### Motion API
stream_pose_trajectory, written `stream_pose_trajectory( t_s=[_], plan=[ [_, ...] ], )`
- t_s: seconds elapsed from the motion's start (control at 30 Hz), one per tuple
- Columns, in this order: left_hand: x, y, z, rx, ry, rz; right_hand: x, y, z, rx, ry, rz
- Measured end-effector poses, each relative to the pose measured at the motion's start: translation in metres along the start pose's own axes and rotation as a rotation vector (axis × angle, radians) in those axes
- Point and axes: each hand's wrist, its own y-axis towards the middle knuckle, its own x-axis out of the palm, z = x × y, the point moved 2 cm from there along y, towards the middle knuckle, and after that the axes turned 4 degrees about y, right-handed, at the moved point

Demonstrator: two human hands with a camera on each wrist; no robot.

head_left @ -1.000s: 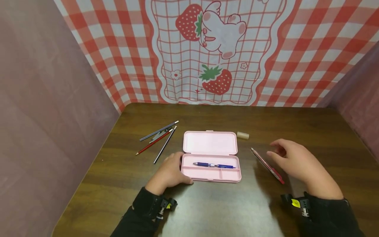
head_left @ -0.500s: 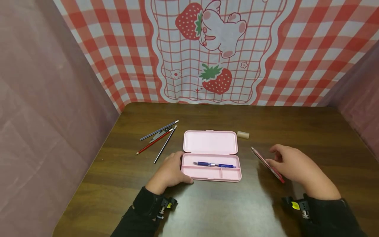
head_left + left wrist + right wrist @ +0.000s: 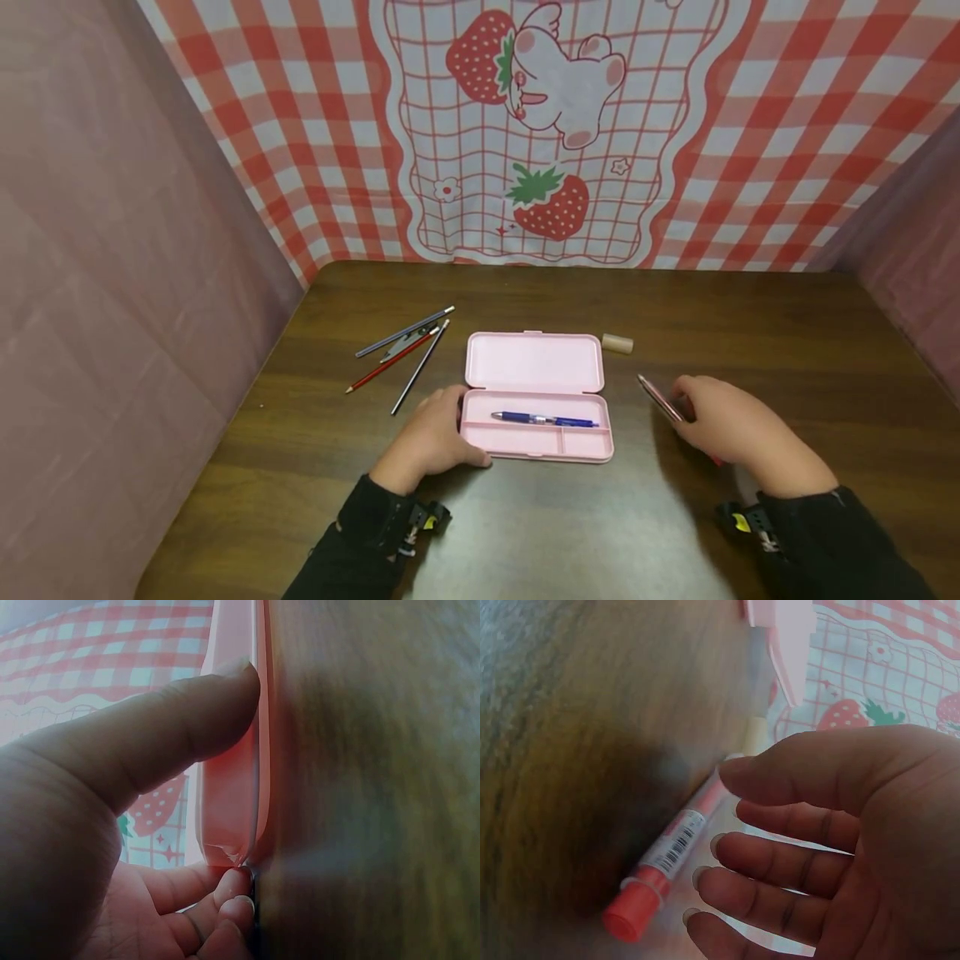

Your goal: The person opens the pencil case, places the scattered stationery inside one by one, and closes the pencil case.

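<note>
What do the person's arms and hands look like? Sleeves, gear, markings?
Left grip and right grip: bare hands, no gloves. Black sleeves reach both wrists. Each wrist carries a small black device with a yellow patch and silvery part. Finer markings too small to read.

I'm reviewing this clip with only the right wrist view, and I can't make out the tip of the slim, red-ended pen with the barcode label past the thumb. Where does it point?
Observer: In the head view, the red-ended pen shows its tip beyond the right hand, aimed toward the small beige block.
Reviewer: And the pale pink, hard-edged thing at my top edge?
Observer: The head view shows an open, rectangular pencil case with a slim blue pen inside.
Reviewer: Is anything steadying it?
Observer: Yes, the left hand holds its left end.
</note>
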Motion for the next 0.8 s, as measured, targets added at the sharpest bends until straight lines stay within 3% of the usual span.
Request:
stream_pose_trajectory(
  t_s=[0.2,0.8],
  plan=[
    [0.0013,0.0008,0.0000,0.007,-0.002,-0.001,0.0047,0.0021,0.0017,0.016,0.035,-0.037],
    [0.0009,0.0012,-0.0004,-0.001,-0.001,-0.003,0.0080,0.0062,0.0010,0.020,0.020,-0.042]
  ],
)
